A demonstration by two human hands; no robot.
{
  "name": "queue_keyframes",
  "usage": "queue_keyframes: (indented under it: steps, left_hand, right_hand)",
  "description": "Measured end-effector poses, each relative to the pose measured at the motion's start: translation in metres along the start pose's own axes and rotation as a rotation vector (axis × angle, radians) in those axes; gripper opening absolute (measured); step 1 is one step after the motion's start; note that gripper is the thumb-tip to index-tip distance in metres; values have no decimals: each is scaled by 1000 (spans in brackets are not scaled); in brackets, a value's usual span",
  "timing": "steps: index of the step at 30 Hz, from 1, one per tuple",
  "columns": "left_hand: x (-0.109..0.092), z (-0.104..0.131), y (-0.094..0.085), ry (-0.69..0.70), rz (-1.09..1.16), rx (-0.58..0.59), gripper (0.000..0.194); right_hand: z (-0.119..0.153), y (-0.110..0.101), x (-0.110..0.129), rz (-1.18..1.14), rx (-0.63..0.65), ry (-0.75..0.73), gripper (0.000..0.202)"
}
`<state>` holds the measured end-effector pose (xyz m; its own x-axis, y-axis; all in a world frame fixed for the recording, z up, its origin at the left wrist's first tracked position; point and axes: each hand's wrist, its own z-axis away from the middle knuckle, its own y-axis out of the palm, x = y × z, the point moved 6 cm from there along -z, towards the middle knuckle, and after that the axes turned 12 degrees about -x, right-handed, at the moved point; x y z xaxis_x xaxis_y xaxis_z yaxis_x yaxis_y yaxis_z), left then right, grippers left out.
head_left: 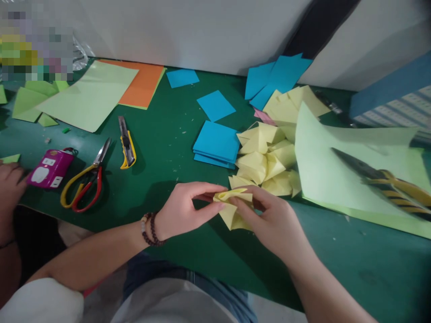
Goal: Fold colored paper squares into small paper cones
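A small folded piece of yellow paper (235,213) is held up between both hands above the green table. My left hand (186,208), with dark beads on its wrist, pinches the paper's left edge between thumb and fingers. From the other side, my right hand (269,220) grips it, the thumb pressed onto a fold. Just beyond the hands lies a heap of folded yellow paper pieces (266,157). To its left sits a stack of blue paper squares (217,141).
Scissors (90,179), a yellow utility knife (127,143) and a purple box (51,168) lie on the left, near another person's hand (11,184). Light green sheets (343,166) bear a black-and-yellow cutter (387,179) on the right. A pale wall (185,31) bounds the table's back.
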<state>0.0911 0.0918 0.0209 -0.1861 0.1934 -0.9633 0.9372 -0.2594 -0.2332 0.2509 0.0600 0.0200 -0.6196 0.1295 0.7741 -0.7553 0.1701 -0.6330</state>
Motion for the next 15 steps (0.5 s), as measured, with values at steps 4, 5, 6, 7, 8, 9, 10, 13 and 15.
queue_keyframes:
  steps: [4,5,6,7,8,9,10,13,15]
  left_hand:
    - [2,-1,0,-45,17,-11,17]
    - [1,-1,0,-36,17,-15,17]
    - [0,-1,0,-32,20,-18,17]
    - [0,-1,0,-38,25,-21,17]
    - [1,-1,1,-50,33,-20,17]
    - [2,-1,1,-65,41,-16,16]
    - [3,-1,2,-81,45,-11,15]
    - [8,-2,1,-119,25,-26,11]
    - [11,-3,-2,-148,12,-54,11]
  right_hand:
    - [1,3,-1,-27,21,1,15]
    - [1,4,-1,-31,26,-2,15]
    - [2,5,-2,-28,30,-7,14]
    - [2,5,-2,-19,32,-11,13]
    - [3,6,-3,-6,31,-16,12]
    - [3,6,-3,6,29,-22,12]
    - [3,7,-2,12,26,-25,11]
    - [2,7,-1,-21,17,-16,15]
    - [0,5,-1,-67,-1,5,20]
